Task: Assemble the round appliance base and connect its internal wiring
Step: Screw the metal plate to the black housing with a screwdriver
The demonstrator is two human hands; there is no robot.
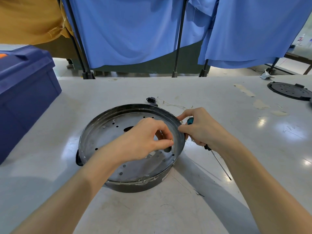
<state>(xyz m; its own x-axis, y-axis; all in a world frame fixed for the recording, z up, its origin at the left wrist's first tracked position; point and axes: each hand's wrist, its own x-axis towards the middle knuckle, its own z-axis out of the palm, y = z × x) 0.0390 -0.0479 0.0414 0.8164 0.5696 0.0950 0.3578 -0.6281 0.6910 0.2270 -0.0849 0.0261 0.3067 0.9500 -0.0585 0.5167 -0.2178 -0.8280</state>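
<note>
Left hand [145,137] grip: thumb and fingertips clamped on a small silver screw [172,149], its tip right at a hole near the right edge of the silvery perforated plate inside the round black appliance base [135,187]. I'd say they're starting the fastener by hand before driving it. Right hand [200,127] grip: rear fingers closed round a teal-handled screwdriver [217,162], shaft angled down over the grey worktop [168,208], parked and ready but not engaged. That hand's thumb and forefinger touch the base rim, probably to stop it turning. The base sits mid-worktop, open side up, with clear film scraps along the rim. Just behind it lie a black power inlet socket [151,100] and thin pale wires [173,105], loose, so wiring looks still to do. A round black perforated cover [289,91] lies far right, well apart. A dark blue plastic box [25,92] stands at left.
</note>
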